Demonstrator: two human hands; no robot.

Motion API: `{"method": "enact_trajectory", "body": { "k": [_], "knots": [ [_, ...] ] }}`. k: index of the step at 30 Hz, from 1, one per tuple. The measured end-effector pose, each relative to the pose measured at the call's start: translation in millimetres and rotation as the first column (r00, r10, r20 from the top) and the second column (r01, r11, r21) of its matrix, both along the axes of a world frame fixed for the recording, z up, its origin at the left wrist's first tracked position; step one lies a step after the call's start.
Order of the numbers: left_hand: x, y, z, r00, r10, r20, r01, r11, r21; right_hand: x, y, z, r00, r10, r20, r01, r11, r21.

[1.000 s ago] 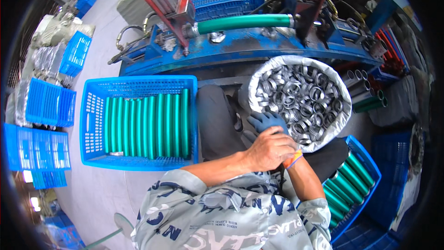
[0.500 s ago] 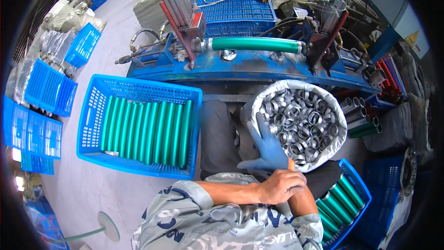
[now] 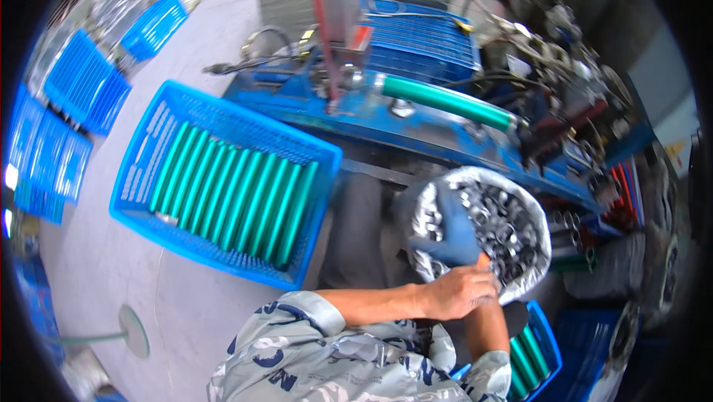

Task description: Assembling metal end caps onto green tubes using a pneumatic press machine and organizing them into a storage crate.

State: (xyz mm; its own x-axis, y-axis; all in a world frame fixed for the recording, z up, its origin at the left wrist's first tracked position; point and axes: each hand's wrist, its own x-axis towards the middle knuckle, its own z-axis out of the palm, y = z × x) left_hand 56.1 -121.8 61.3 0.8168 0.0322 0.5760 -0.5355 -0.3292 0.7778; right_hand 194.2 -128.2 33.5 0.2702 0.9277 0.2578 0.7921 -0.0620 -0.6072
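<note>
On my feed, the right hand (image 3: 456, 232), in a blue-grey glove, is spread, thumb stretched away from blurred fingers, over the left part of a round bin lined with white sheeting (image 3: 541, 216). The bare left hand (image 3: 459, 292) curls over the right wrist beside an orange cuff (image 3: 483, 260); I cannot tell whether it pinches the cuff. Silver metal rings (image 3: 512, 229) fill the bin, just beside the glove. Leftward I see a blue perforated plastic crate (image 3: 252, 125) with a row of glossy green tubes (image 3: 236, 200). Beyond, another green tube (image 3: 445, 101) lies across a blue metal machine bench (image 3: 438, 133).
</note>
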Motion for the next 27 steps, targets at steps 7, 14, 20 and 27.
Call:
{"method": "enact_trajectory", "body": {
  "k": [7,14,20,27],
  "knots": [
    [-52.9,137.3,-53.2,0.746,0.666,-0.004,-0.645,0.724,0.244,128.2,108.4,-1.4,0.790,-0.254,0.557,0.225,0.967,0.121],
    [-98.6,163.0,-131.8,0.518,0.809,-0.278,-0.660,0.585,0.471,223.5,206.3,-39.5,0.769,-0.236,0.594,0.271,0.962,0.031],
    [-79.9,147.5,-157.6,0.503,0.823,-0.264,-0.697,0.566,0.440,301.1,212.7,-85.0,0.672,-0.296,0.679,0.484,0.869,-0.099],
    [-84.1,150.1,-143.1,0.554,0.832,-0.035,-0.733,0.506,0.454,189.6,72.6,22.7,0.830,-0.509,0.230,0.347,0.793,0.501]
  ]
}}
